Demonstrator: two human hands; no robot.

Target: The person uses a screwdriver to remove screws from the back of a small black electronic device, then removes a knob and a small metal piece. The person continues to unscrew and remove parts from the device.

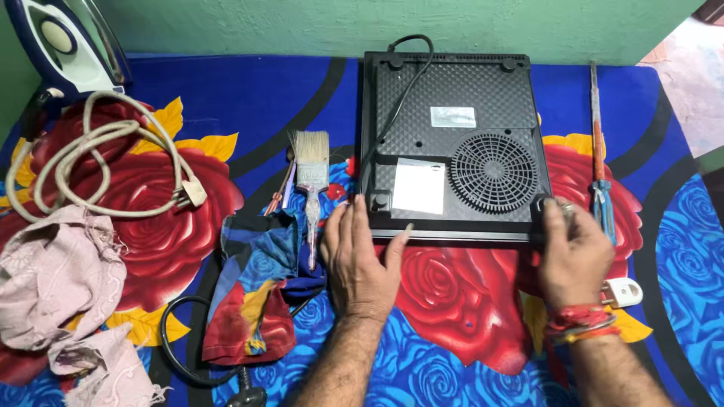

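Note:
A black induction cooktop [452, 143] lies upside down on a blue cloth with red roses [452, 301]. Its underside shows a round fan grille, two white labels and rubber feet. My left hand [360, 256] rests flat at the near left corner of the cooktop, fingers spread, thumb touching the near edge. My right hand [575, 252] grips the near right corner, fingers curled over the edge by a rubber foot. A black power cord [400, 83] runs across the underside from the far edge.
A paintbrush [311, 181] lies left of the cooktop beside a crumpled patterned rag [256, 294]. A screwdriver [599, 158] lies to the right, a white plug [622, 292] by my right wrist. At far left are a clothes iron [64, 45], its coiled cord [98, 162] and pink cloth [60, 294].

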